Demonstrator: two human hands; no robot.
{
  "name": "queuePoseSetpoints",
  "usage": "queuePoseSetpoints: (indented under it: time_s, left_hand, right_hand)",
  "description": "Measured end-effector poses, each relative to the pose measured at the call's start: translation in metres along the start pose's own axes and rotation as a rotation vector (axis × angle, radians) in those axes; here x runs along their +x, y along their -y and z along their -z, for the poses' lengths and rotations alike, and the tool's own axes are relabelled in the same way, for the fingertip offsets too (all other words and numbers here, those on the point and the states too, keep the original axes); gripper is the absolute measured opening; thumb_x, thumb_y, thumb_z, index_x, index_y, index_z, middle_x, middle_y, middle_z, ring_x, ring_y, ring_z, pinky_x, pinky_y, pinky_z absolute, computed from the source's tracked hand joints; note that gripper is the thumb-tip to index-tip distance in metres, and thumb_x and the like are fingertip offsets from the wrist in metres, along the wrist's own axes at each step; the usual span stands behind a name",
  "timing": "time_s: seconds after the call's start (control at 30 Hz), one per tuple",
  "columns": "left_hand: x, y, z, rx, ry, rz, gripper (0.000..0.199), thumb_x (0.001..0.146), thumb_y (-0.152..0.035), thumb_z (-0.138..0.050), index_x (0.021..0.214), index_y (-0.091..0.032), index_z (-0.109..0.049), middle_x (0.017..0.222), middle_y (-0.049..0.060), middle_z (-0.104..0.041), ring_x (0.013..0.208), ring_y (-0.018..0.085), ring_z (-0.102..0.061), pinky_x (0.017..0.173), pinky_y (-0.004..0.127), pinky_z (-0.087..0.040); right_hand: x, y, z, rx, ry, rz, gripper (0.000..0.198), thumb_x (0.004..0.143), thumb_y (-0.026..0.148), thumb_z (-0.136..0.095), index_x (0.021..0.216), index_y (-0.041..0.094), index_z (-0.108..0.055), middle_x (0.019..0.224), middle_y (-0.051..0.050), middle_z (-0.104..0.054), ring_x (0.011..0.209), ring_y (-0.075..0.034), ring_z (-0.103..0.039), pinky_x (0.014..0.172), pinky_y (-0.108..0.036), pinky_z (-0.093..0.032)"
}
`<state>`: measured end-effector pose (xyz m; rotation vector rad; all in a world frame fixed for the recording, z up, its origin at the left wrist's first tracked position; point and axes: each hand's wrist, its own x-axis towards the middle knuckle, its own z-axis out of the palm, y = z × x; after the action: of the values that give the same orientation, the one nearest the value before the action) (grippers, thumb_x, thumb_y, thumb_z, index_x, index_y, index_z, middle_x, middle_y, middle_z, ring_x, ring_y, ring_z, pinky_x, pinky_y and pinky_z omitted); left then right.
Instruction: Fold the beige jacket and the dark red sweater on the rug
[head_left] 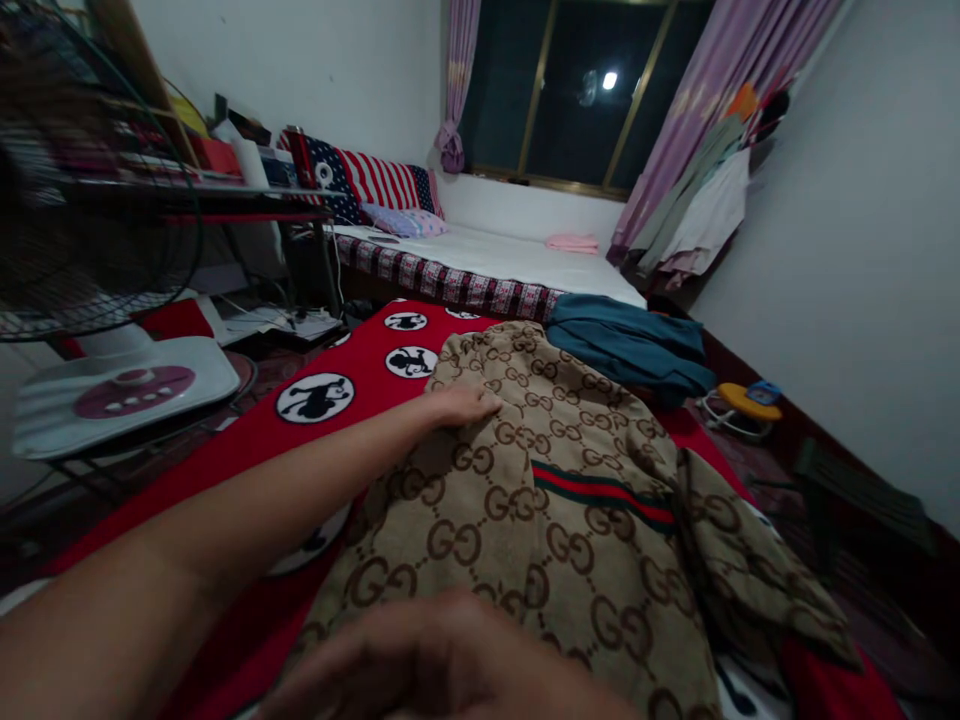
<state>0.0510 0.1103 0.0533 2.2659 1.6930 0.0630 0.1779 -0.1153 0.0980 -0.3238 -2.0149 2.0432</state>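
A tan jacket (559,420) with a brown double-G pattern lies spread on a red cloth (360,365) printed with black-and-white round figures. A green-red-green stripe crosses its front, and one sleeve (757,550) stretches out to the right. My left hand (461,403) is on the upper front of the jacket, its fingers closed at the fabric near the front edge. Close to the camera, my right hand (457,650) hovers over the lower part, blurred and cut off by the frame. Its fingers are loosely bent and apart, with nothing seen in them.
A folded teal garment (630,340) lies beyond the jacket. Behind it stands a bed (487,250) with a white top. On the left are a fan (127,380) and a cluttered desk (247,190). A yellow-topped stool (750,402) stands at the right.
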Motion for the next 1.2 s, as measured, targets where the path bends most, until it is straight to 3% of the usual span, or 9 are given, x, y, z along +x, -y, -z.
queuePoseSetpoints:
  time_s: [0.07, 0.17, 0.3, 0.47, 0.6, 0.67, 0.83, 1.07, 1.2]
  left_hand:
    - [-0.016, 0.003, -0.018, 0.039, -0.152, 0.003, 0.068, 0.094, -0.062, -0.023, 0.146, -0.020, -0.036, 0.156, 0.011, -0.028, 0.143, 0.029, -0.025, 0.114, 0.046, -0.022]
    - [-0.025, 0.007, -0.041, 0.090, -0.329, -0.004, 0.065, 0.094, -0.060, -0.027, 0.147, -0.023, -0.034, 0.157, 0.008, -0.025, 0.146, 0.028, -0.017, 0.117, 0.049, -0.011]
    - [-0.022, 0.011, -0.042, 0.021, -0.462, 0.065, 0.054, 0.095, -0.054, -0.032, 0.139, -0.027, -0.048, 0.156, 0.008, -0.029, 0.145, 0.029, -0.021, 0.115, 0.047, -0.021]
    - [-0.021, 0.018, -0.025, -0.074, -0.578, 0.434, 0.061, 0.088, -0.047, -0.051, 0.142, -0.018, -0.041, 0.142, 0.018, -0.045, 0.129, 0.035, -0.044, 0.099, 0.046, -0.042]
    - [-0.021, 0.020, -0.025, -0.100, -0.597, 0.445, 0.071, 0.084, -0.047, -0.058, 0.144, -0.018, -0.035, 0.127, 0.019, -0.057, 0.114, 0.035, -0.056, 0.089, 0.042, -0.047]
    - [-0.020, 0.021, -0.027, -0.130, -0.579, 0.416, 0.071, 0.084, -0.045, -0.058, 0.146, -0.020, -0.033, 0.122, 0.018, -0.060, 0.107, 0.033, -0.061, 0.084, 0.040, -0.049]
    - [-0.015, 0.024, -0.028, -0.123, -0.568, 0.240, 0.053, 0.086, -0.031, -0.059, 0.138, -0.025, -0.047, 0.112, 0.012, -0.066, 0.104, 0.028, -0.063, 0.085, 0.035, -0.048]
    - [0.000, 0.028, -0.012, -0.083, -0.682, 0.134, 0.047, 0.088, -0.024, -0.057, 0.134, -0.029, -0.051, 0.116, 0.009, -0.062, 0.102, 0.025, -0.062, 0.085, 0.032, -0.048]
    - [0.007, 0.043, -0.008, -0.047, -0.714, 0.136, 0.046, 0.089, -0.022, -0.054, 0.134, -0.031, -0.051, 0.116, 0.008, -0.061, 0.098, 0.023, -0.062, 0.083, 0.031, -0.048]
  right_hand:
    - [0.004, -0.005, 0.023, -0.073, -0.268, 0.086, 0.043, 0.093, 0.049, -0.046, 0.122, 0.020, -0.060, 0.109, -0.007, -0.069, 0.098, -0.019, -0.067, 0.085, -0.030, -0.051]
    - [0.009, -0.034, 0.062, -0.612, -0.749, 0.093, 0.032, 0.090, 0.037, -0.055, 0.117, 0.023, -0.064, 0.133, -0.009, -0.058, 0.127, -0.026, -0.048, 0.110, -0.047, -0.033]
    - [0.010, -0.072, 0.088, -1.154, -0.814, -0.119, 0.044, 0.085, 0.033, -0.061, 0.128, 0.028, -0.058, 0.152, -0.007, -0.037, 0.143, -0.032, -0.022, 0.114, -0.060, -0.010]
    - [0.008, -0.082, 0.088, -1.279, -0.957, -0.193, 0.041, 0.089, 0.034, -0.055, 0.128, 0.026, -0.057, 0.151, -0.009, -0.037, 0.142, -0.030, -0.027, 0.113, -0.060, -0.016]
    - [0.007, -0.078, 0.096, -1.246, -1.177, -0.356, 0.070, 0.081, 0.048, -0.063, 0.143, 0.021, -0.042, 0.154, -0.019, -0.026, 0.138, -0.036, -0.031, 0.106, -0.056, -0.031]
    - [0.007, -0.075, 0.101, -1.228, -1.189, -0.437, 0.080, 0.078, 0.053, -0.065, 0.147, 0.023, -0.036, 0.153, -0.020, -0.029, 0.134, -0.038, -0.037, 0.100, -0.054, -0.038]
    - [0.010, -0.072, 0.103, -1.286, -1.094, -0.502, 0.058, 0.083, 0.052, -0.060, 0.137, 0.034, -0.049, 0.141, -0.012, -0.047, 0.127, -0.034, -0.044, 0.097, -0.050, -0.040]
    - [0.018, -0.050, 0.123, -1.311, -0.955, -0.481, 0.058, 0.085, 0.050, -0.058, 0.137, 0.026, -0.050, 0.152, -0.017, -0.031, 0.131, -0.034, -0.041, 0.101, -0.047, -0.039]
    - [0.016, -0.038, 0.155, -1.342, -1.035, -0.479, 0.053, 0.087, 0.048, -0.055, 0.134, 0.023, -0.054, 0.152, -0.016, -0.032, 0.133, -0.032, -0.040, 0.102, -0.045, -0.039]
